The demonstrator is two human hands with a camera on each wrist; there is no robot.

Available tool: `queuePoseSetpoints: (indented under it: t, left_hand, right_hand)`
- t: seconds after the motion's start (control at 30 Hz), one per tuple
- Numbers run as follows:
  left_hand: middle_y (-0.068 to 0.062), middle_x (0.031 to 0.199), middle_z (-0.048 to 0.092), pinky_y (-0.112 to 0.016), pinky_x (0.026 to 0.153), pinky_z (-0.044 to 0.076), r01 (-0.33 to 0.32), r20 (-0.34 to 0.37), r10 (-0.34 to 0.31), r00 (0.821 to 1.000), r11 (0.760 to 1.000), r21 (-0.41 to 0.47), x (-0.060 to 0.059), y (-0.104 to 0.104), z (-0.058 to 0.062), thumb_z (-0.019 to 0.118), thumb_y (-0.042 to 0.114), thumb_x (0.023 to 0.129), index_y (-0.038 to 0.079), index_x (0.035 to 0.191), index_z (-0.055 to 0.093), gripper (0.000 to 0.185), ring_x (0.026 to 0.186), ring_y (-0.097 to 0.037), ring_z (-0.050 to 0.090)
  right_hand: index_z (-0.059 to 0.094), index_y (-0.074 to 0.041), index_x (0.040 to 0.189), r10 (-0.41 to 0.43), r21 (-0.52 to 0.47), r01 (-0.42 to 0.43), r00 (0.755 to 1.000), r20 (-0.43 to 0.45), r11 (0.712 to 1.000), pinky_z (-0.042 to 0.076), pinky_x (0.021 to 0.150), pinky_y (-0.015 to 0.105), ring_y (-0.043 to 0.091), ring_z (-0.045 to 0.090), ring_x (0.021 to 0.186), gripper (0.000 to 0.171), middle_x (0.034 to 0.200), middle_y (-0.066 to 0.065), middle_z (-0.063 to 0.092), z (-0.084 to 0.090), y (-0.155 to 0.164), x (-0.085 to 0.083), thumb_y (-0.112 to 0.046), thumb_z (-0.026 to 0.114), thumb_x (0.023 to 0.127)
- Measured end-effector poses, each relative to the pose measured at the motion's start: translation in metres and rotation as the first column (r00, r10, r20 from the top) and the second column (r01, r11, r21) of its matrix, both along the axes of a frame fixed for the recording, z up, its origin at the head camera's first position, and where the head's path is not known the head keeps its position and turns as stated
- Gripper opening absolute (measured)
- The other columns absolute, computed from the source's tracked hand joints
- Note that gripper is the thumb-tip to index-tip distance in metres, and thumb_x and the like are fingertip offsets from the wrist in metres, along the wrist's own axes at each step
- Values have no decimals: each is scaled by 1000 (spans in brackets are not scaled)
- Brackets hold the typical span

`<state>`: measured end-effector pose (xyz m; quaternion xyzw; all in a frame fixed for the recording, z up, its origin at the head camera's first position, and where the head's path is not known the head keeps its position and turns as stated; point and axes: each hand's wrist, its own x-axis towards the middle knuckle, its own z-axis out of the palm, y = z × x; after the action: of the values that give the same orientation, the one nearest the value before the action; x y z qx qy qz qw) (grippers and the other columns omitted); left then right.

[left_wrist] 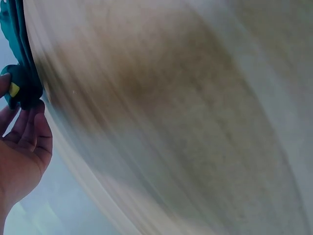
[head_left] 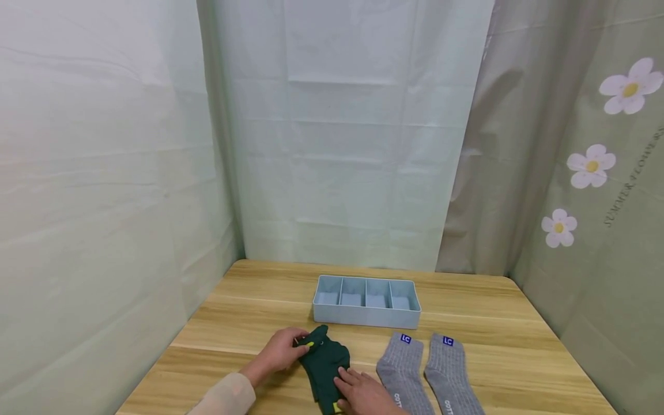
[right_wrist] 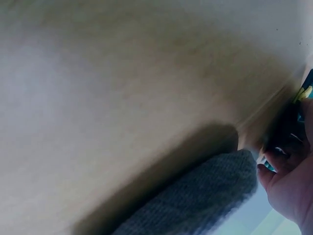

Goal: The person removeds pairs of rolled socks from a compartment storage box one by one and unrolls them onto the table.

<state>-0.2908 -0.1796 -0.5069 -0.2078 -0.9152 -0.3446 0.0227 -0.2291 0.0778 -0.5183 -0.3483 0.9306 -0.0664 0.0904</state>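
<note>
A pair of dark green socks point(head_left: 324, 366) lies on the table, one end folded over, with yellow marks showing. My left hand point(head_left: 282, 348) pinches the folded far-left end. In the left wrist view, thumb and fingertips close round a green bundle point(left_wrist: 23, 87) with a yellow mark on it. My right hand point(head_left: 365, 393) rests on the right side of the green socks, fingers extended over the fabric near the yellow label. Two grey ribbed socks point(head_left: 403, 369) lie flat just right of that hand, each with a blue "LC" tag.
A pale blue tray point(head_left: 366, 315) with several compartments stands behind the green socks. The wooden table point(head_left: 259, 305) is bordered by pale cloth curtains point(head_left: 342, 173) at the back and sides; the right curtain point(head_left: 591, 276) carries white flowers.
</note>
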Motion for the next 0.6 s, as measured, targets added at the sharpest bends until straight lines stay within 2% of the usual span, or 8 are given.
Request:
queuePoseSetpoints:
  t: [0.1, 0.3, 0.43, 0.6]
  left_hand:
    - [-7, 101, 66, -41, 77, 51, -20, -23, 21, 1000, 1000, 18, -2, -3, -2, 69, 11, 92, -2, 114, 68, 26, 87, -22, 59]
    - [-5, 98, 67, -37, 74, 52, -17, -88, 18, 996, 1000, 18, -5, -11, -7, 65, 6, 94, -1, 108, 69, 17, 86, -20, 61]
    - [-3, 95, 67, -37, 73, 51, -16, -72, 18, 997, 1000, 15, -7, -13, -8, 65, 6, 94, 1, 105, 71, 14, 84, -19, 60]
    - [-5, 95, 67, -38, 73, 51, -19, -44, 20, 999, 1000, 22, -6, -13, -4, 65, 7, 94, -1, 109, 69, 18, 83, -19, 59]
  right_hand:
    - [57, -17, 141, 6, -12, -6, 1000, 3, 1000, 44, 104, 40, 18, 48, 133, 47, 146, -1, 51, -1, 1, -1, -42, 52, 101]
    - [58, -14, 139, 29, -42, -30, 999, -14, 999, 44, 103, 37, 20, 50, 131, 47, 144, 3, 53, -3, 3, -3, -40, 54, 101]
    - [59, -14, 138, 43, -72, -45, 999, -33, 996, 44, 104, 35, 20, 51, 131, 47, 145, 5, 52, 1, 1, -2, -41, 57, 100]
    - [56, -14, 141, 95, -107, -99, 995, -39, 989, 41, 107, 35, 20, 44, 137, 49, 150, 5, 47, 5, -3, -2, -41, 57, 100]
